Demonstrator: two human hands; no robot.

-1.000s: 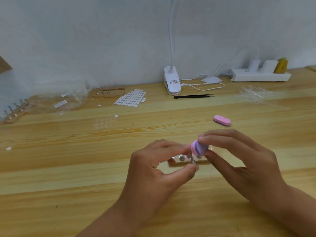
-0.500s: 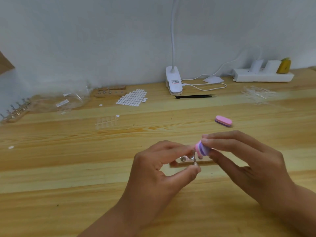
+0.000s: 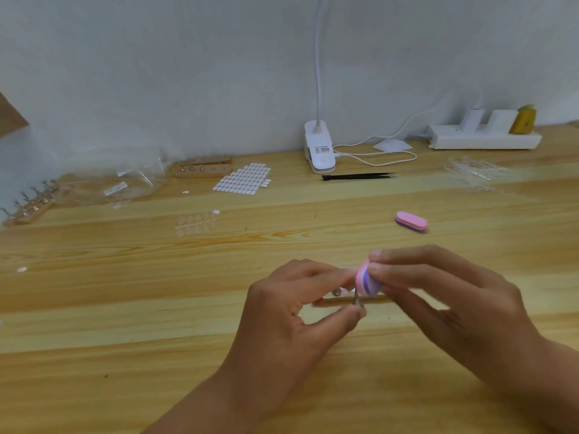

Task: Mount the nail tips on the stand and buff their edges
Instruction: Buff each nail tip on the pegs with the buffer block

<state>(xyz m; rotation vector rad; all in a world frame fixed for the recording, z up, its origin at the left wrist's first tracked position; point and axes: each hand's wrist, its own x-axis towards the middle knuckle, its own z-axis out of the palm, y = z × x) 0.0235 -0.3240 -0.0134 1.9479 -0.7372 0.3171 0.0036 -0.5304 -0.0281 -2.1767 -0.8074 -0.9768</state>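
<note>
Head view, left to right: a spare wooden stand (image 3: 31, 205) lies far left, loose nail tips (image 3: 195, 221) wait unmounted mid-table. The left hand (image 3: 291, 321) pinches a small metal holder pin (image 3: 357, 300); whether a tip sits on it I cannot tell. The right hand (image 3: 438, 302) grips a pink buffer block (image 3: 366, 281) against it, above the working stand (image 3: 347, 300). Buffing looks underway, with much seemingly left

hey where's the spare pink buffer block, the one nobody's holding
In the head view the spare pink buffer block lies flat on the wooden table, right of centre, beyond the right hand and nearer than the black tweezers.
</note>
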